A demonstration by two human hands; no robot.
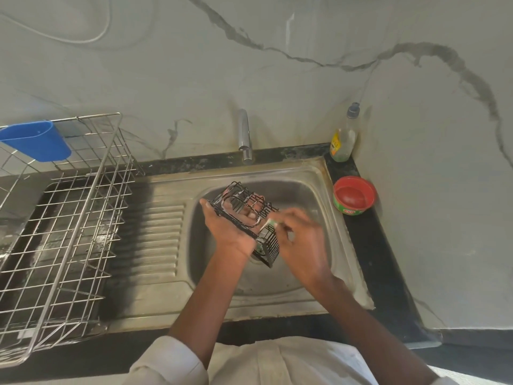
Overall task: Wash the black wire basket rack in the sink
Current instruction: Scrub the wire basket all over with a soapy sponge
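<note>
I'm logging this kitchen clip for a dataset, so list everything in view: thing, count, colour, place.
black wire basket rack: one, black, held over the sink basin
scrubber: one, green and pale, blurred, at the rack's right side
sink: one, steel, centre, ribbed drainboard on its left
tap: one, chrome, behind the basin
dish rack: one, silver wire, left counter
blue cup: one, hung on the dish rack's rear edge
bottle: one, clear with grey cap, back right corner
red tub: one, red with green side, right of sink
left hand: holds the rack
right hand: blurred, holds the scrubber against the rack
</note>
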